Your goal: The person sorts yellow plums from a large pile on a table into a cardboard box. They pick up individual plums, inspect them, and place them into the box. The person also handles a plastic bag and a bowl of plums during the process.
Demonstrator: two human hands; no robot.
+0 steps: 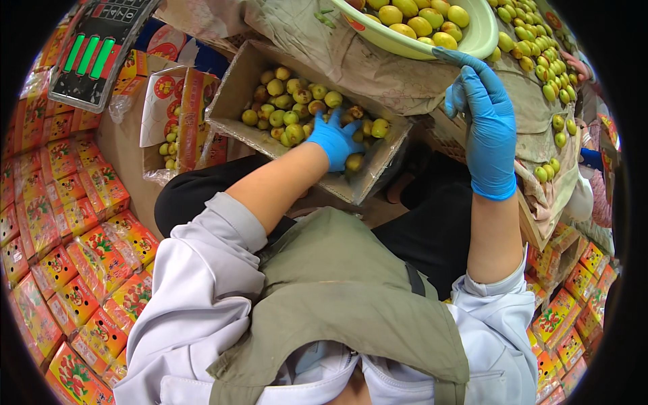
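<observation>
My left hand point(335, 140), in a blue glove, reaches into an open cardboard box point(233, 109). Its fingers are spread over green and brown jujubes point(291, 116), and the fingertips are partly hidden among them. Also gloved in blue, my right hand point(481, 114) is raised over the cloth-covered table point(405, 91). Its index finger extends to the rim of a pale green plastic basin point(488, 33), while the other fingers are bent. I see nothing in this hand. Yellow-green jujubes point(420, 25) are heaped in the basin.
A smaller carton point(195, 116) holding some jujubes stands left of the box. A digital scale display point(93, 55) is at upper left. Stacked printed cartons point(81, 243) line the left. Loose jujubes point(536, 50) lie on the table; another person's hand point(577, 66) shows beyond.
</observation>
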